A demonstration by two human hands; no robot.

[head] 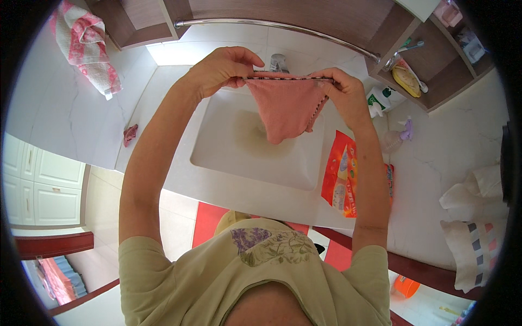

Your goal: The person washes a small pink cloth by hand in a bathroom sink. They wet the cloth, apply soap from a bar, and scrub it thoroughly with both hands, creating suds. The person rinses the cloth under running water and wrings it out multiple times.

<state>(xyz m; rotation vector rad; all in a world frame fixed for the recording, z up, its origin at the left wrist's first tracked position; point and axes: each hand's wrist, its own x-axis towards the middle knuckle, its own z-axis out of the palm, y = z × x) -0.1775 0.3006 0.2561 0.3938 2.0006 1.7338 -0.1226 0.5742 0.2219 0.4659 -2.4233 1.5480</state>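
Note:
A pair of pink briefs (pixel 285 108) with dark-and-white patterned trim hangs stretched between my two hands, over the sink. My left hand (pixel 224 67) pinches one end of the waistband. At the other end, my right hand (pixel 342 87) grips the band between thumb and fingers. Below the garment is a white rectangular sink basin (pixel 216 138), with cloudy, brownish water around the drain. The chrome faucet (pixel 279 63) stands behind the garment, its lower part hidden by it.
A red-orange packet (pixel 339 179) lies on the counter, partly behind my right forearm. Right of the sink stand a white pump bottle (pixel 379 98) and a spray bottle (pixel 395 136). A small dark-red cloth item (pixel 130 135) lies at left. A chrome rail (pixel 277 25) and shelves run above the faucet.

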